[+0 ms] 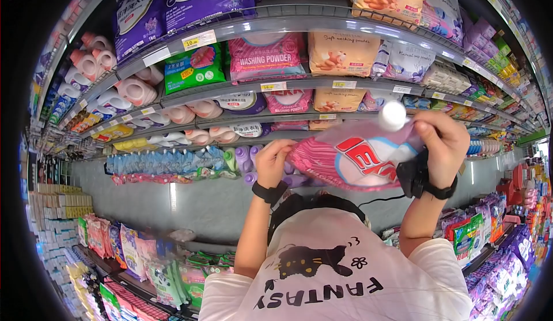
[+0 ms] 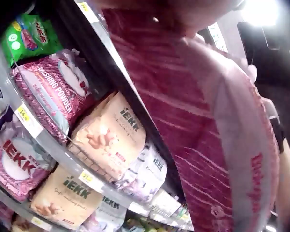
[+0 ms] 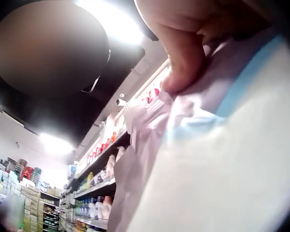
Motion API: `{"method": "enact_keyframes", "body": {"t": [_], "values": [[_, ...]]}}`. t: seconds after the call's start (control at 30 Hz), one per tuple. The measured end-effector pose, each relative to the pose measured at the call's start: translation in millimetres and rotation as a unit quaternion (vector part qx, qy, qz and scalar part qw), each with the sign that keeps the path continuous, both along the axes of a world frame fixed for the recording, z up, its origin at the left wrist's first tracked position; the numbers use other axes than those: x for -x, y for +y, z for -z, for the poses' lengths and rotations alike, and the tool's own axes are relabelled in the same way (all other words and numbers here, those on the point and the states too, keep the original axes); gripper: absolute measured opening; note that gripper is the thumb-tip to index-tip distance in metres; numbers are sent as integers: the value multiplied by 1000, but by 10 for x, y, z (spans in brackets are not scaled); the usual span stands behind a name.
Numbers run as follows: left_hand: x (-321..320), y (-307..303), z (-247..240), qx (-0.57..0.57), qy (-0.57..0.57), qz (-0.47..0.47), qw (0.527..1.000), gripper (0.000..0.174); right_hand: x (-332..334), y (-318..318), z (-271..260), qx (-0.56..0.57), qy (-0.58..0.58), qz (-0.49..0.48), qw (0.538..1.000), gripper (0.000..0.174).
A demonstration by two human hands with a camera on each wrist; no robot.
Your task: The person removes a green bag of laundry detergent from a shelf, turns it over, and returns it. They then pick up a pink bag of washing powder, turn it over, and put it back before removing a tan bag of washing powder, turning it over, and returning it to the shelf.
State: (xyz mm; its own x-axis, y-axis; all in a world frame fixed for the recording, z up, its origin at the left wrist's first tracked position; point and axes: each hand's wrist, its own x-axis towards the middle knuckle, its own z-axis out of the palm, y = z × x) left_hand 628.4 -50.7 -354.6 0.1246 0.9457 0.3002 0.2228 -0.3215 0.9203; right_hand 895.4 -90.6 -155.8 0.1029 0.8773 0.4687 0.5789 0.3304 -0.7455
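A pink and white bag of washing powder (image 1: 351, 157) with red IEKK lettering is held up in front of the shelves, between both hands. At its left end, my left hand (image 1: 273, 162) pinches the pink edge. My right hand (image 1: 446, 145) grips the opposite end, thumb on the near side. In the left wrist view, the bag's striped pink side (image 2: 183, 111) hangs below the fingers. The right wrist view has the bag's white and light blue face (image 3: 217, 164) up close, with fingers (image 3: 183, 72) at its edge. A round white thing (image 1: 393, 115) overlaps the bag's upper edge.
Shelves ahead carry a pink washing powder bag (image 1: 268, 57), an orange bag (image 1: 341, 53), a green bag (image 1: 194, 67) and purple bags (image 1: 138, 18). Blue bottles (image 1: 173, 162) stand low down. Behind the person, another shelf holds packs (image 1: 135, 252) across the grey floor (image 1: 144, 194).
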Motion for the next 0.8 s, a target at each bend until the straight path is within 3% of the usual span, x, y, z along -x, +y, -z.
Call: {"method": "enact_keyframes", "body": {"t": [0.13, 0.27, 0.43, 0.63, 0.8], "values": [[-52, -77, 128, 46, -76, 110, 990, 45, 98, -61, -87, -55, -40, -34, 997, 6], [-169, 12, 239, 53, -82, 92, 991, 38, 43, -31, -125, -82, -84, -42, 992, 6], [-105, 85, 458, 51, -53, 74, 994, 22, -27, -42, -100, -50, -45, 8, 998, 8], [-206, -51, 489, 124, -169, -7, 978, 13, -155, 3, 9, -51, -22, 50, 997, 11], [-47, -5, 446, 175, -150, 87, 969, 17, -183, -36, 18, -43, -12, 42, 998, 10]]}}
